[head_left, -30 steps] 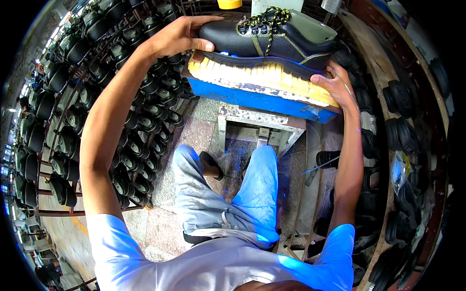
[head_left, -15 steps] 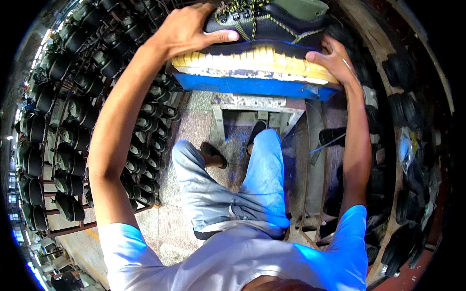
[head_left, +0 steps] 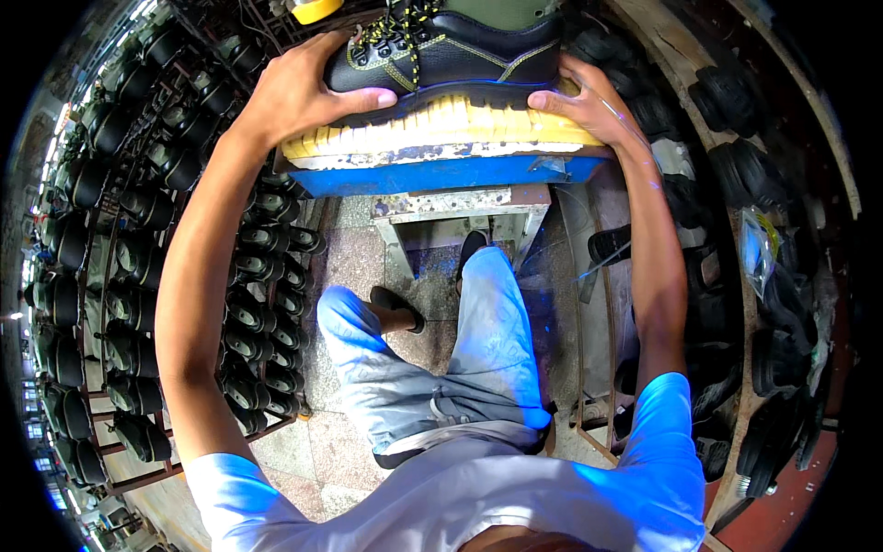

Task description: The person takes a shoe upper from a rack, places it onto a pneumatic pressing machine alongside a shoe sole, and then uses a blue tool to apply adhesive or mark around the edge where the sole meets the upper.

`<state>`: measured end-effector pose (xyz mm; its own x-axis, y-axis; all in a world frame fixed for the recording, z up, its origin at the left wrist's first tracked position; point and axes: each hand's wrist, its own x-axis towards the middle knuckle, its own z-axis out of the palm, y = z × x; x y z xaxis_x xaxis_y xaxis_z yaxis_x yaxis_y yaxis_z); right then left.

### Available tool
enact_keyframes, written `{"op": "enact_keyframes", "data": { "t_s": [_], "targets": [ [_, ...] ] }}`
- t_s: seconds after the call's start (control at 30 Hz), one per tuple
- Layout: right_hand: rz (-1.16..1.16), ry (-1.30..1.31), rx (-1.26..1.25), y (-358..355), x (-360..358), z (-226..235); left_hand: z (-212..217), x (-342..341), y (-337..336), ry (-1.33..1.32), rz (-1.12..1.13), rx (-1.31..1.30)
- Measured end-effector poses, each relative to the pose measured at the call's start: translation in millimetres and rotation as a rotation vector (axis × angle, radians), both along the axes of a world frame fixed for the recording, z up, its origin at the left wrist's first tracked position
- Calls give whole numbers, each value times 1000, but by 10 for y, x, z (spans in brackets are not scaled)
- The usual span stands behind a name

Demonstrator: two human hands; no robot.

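A black work shoe [head_left: 469, 63] with yellow stitching and black-and-yellow laces lies sideways to me, lace end to the left and heel to the right. A green form [head_left: 501, 11] fills its opening; the view's top edge cuts it off. Under the sole is a ridged yellow pad [head_left: 441, 129] on a blue machine bed [head_left: 432, 175]. My left hand [head_left: 299, 87] wraps the toe end, thumb along the sole edge and fingers mostly hidden behind. At the heel, my right hand [head_left: 593, 106] grips with its thumb near the sole and its fingers partly hidden.
Racks of dark shoes [head_left: 138, 340] line my left side. On my right, a wooden shelf [head_left: 750, 368] carries black soles or shoes and a clear plastic bag [head_left: 756, 253]. The machine's pale metal stand [head_left: 460, 202] rises beyond my feet. A yellow-ended part [head_left: 315, 9] shows at the top.
The shoe, hands and machine bed sit further left and a little lower in view. The yellow-ended part has come into sight at the top. Both hands keep hold of the shoe.
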<state>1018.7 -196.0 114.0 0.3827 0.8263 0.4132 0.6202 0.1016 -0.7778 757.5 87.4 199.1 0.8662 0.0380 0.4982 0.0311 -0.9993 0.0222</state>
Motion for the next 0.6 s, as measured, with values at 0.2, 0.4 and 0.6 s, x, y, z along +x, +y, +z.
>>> {"op": "enact_keyframes", "data": {
  "t_s": [0.2,0.4,0.6],
  "targets": [
    [-78,-44,112,-26,41,-65,-100,-434,325,71,-108,-662],
    [-114,-30,68,-11,19,-39,-171,-426,290,33,-218,-852],
    [-124,-76,70,-74,-103,19,-221,-348,401,41,-253,-888]
  ]
}}
